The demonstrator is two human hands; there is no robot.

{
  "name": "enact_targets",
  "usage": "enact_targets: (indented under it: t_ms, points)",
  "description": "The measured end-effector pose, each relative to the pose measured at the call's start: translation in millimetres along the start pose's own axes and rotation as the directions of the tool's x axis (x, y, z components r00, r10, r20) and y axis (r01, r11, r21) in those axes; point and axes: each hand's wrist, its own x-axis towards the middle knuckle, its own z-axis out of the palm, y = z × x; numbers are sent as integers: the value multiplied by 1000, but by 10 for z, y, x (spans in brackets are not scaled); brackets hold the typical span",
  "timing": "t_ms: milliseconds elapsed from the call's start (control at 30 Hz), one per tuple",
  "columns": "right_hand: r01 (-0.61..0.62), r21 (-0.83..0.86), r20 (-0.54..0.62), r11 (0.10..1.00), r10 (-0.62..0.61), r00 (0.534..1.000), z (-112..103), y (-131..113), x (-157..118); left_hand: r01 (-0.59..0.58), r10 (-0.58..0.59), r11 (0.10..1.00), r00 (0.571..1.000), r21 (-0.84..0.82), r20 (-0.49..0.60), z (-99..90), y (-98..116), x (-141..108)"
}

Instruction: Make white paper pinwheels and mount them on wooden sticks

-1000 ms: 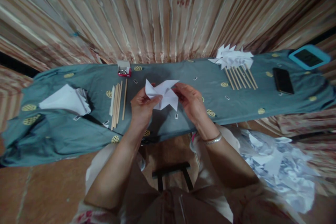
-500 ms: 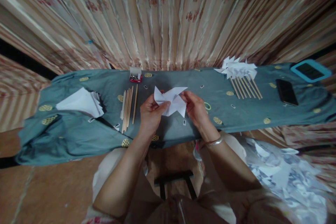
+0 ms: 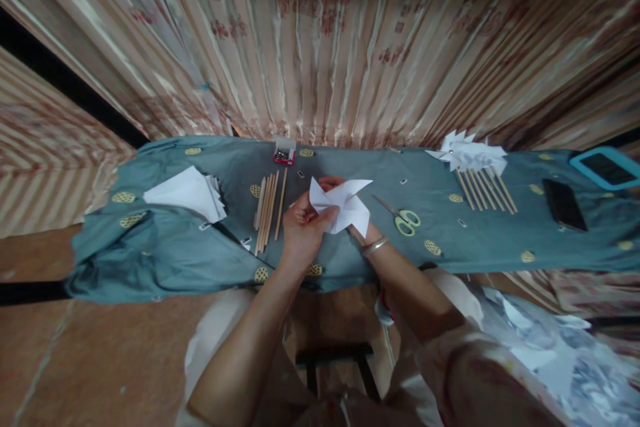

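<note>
A white paper pinwheel (image 3: 346, 205) with folded blades is held above the cloth in front of me. My left hand (image 3: 303, 228) grips it from the left, thumb pressed on its face near the centre. Behind the pinwheel is my right hand (image 3: 369, 233), its fingers hidden by the paper, so I cannot tell what they hold. Wooden sticks (image 3: 269, 210) lie in a row just left of my left hand. A small red and white box (image 3: 285, 152) of metal pins stands open beyond them. Scissors (image 3: 404, 219) with green handles rest to the right.
Folded white paper sheets (image 3: 183, 193) are stacked at left. Several finished pinwheels on sticks (image 3: 475, 153) lie at back right, beside a black phone (image 3: 565, 205) and a blue-framed device (image 3: 606, 168). A green cloth (image 3: 380, 260) covers the narrow table. White paper pieces (image 3: 560, 353) are heaped below right.
My right hand has moved left from the pinwheel's right edge to behind it, uncovering the scissors. My left hand keeps its hold. The whole view has shifted slightly.
</note>
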Motion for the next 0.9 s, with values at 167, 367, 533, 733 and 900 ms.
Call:
enact_targets:
  t_ms: [167,367,533,733,900]
  points:
    - [72,-73,16,995,-71,997,228,-106,313,14,-14,1000,1000,-18,-20,-52,56,-16]
    - [277,-557,137,783,-242,961,298,-316,695,71,-72,997,996,-17,-58,-69,60,-75]
    - [564,-807,525,176,-223,821,532,-480,875,80,-85,994,994,-76,-73,-69,87,-67]
    - [618,-780,625,-98,-94,775,779,-494,1055,71,-80,991,994,-112,-75,-55,108,-40]
    - [638,-764,644,-100,-50,763,798,-457,1153,35,-41,995,997,-90,-71,-71,89,-26]
